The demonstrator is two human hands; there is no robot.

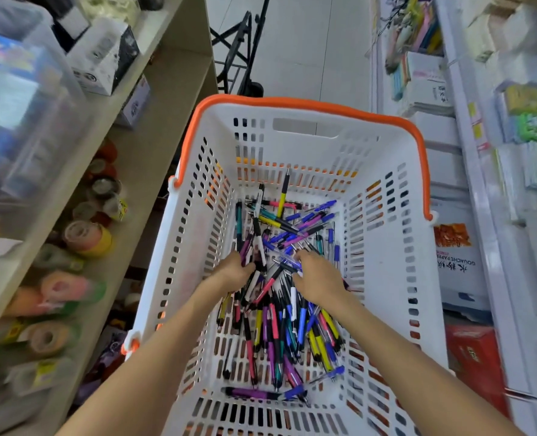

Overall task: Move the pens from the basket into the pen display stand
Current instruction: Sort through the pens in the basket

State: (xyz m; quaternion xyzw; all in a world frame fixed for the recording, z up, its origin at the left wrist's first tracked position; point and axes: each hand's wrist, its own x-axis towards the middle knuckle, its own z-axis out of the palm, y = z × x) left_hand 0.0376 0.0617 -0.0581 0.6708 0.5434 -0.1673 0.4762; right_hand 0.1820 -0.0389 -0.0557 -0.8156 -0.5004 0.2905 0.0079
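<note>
Shelving lines both sides of a narrow shop aisle with a pale tiled floor (295,42). Beyond the left hand (234,272), a beige shelf unit (154,127) carries rolls of tape (84,236) and clear plastic tubs, all smeared by motion blur. Beyond the right hand (319,276), white racks (468,152) hold pastel paper pads and boxes, equally soft. A black folding trolley (242,58) stands on the floor past the basket's far rim.

Both hands reach down inside the white basket (383,262) with its orange handle, into the loose heap of pens (279,309) on its slotted floor. The left hand's fingers curl around a few pens at the heap's middle; the right hand's fingers bend down among pens just beside it, but they are buried, so its grasp cannot be told. No pen display stand can be made out among the blurred shelves.
</note>
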